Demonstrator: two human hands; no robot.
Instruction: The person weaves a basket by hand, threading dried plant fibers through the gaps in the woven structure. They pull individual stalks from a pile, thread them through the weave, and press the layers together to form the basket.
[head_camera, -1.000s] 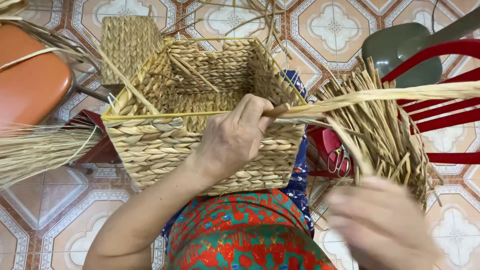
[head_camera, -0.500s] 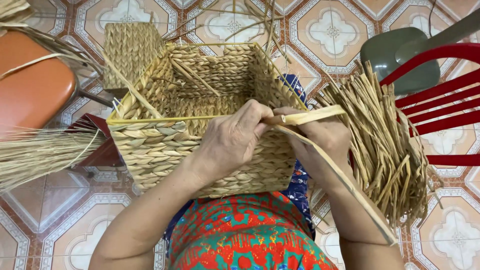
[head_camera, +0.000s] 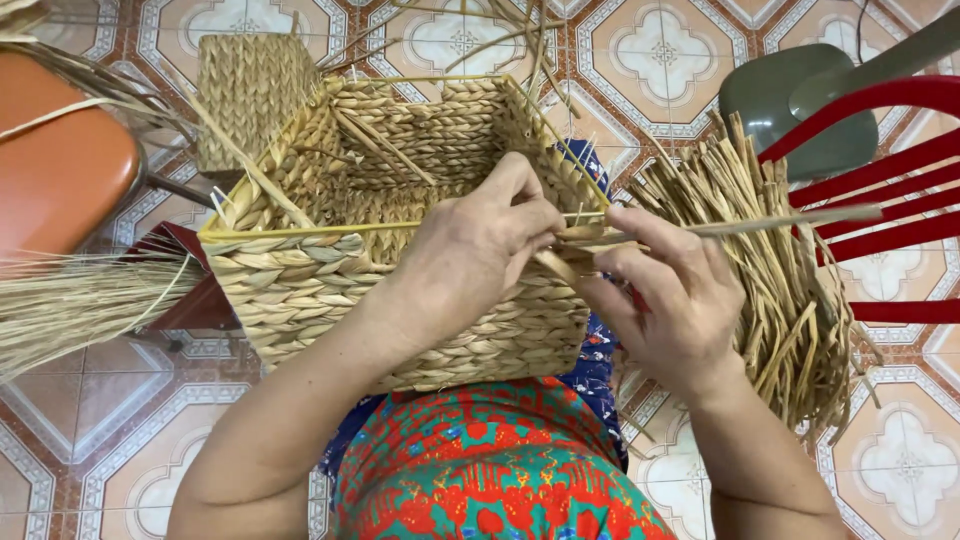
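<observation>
Both hands pinch a flat straw strand (head_camera: 700, 228) at basket (head_camera: 400, 290) rim on lap — left hand (head_camera: 470, 250) & right hand (head_camera: 670, 300) fingers clenched on it; prob light, pliable, brittle, so grip near rim.

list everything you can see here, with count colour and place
woven basket: one, straw-coloured, rectangular, centre, on the person's lap
weaving strand: one, pale straw, from the basket's near right corner out to the right
loose strand ends: one bunch, tan, hanging at the basket's right side
smaller woven piece: one, straw-coloured, behind the basket, top left
dry fibre bundle: one, pale, left edge
orange seat: one, upper left
red chair: one, right edge
grey-green seat: one, top right
tiled floor: patterned, reddish and cream
clothing: red, green and orange print, bottom centre
left hand: on the basket's near rim
right hand: pinching the strand at the corner
</observation>
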